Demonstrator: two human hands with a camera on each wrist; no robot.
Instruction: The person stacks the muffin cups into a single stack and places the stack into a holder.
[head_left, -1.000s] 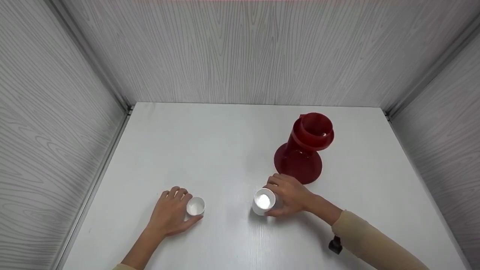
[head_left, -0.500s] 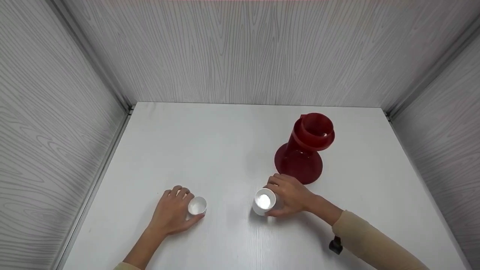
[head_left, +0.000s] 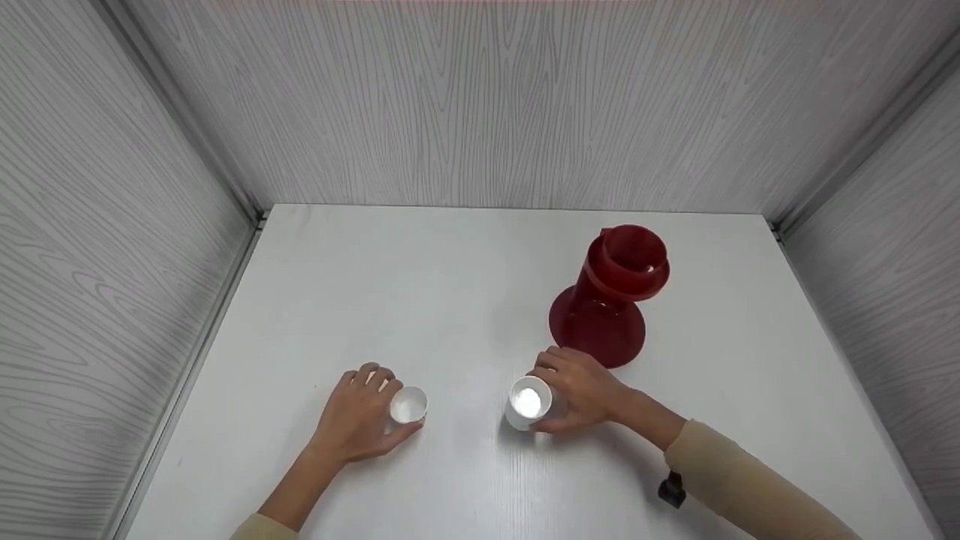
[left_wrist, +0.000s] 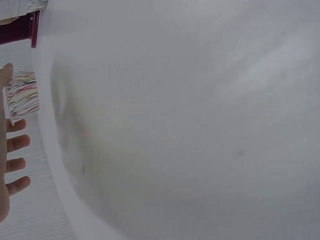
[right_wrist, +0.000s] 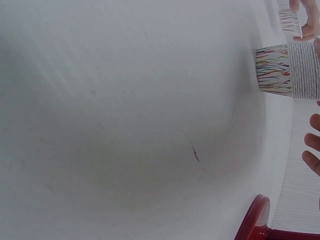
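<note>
In the head view my left hand (head_left: 360, 414) holds a small white paper cup (head_left: 409, 405) upright, thumb on the near side and fingers on the far side. The left wrist view shows coloured streaks on this cup (left_wrist: 24, 95). To the right, my right hand (head_left: 581, 391) grips a stack of nested paper cups (head_left: 519, 421), upright on the table with the mouth up. The right wrist view shows the stack's many rims (right_wrist: 304, 70) and the streaked lowest cup (right_wrist: 273, 69). Whether the left cup touches the table, I cannot tell.
Just behind my right hand stands a red plastic holder (head_left: 626, 281) with a round base (head_left: 600, 337) and a ring-shaped top. The white table (head_left: 420, 285) is bounded by grey wood-grain panels (head_left: 480, 105) at the back and both sides.
My left hand has moved slightly right and away from me with its paper cup, nearer to the stack. The right hand and the stack have stayed in place.
</note>
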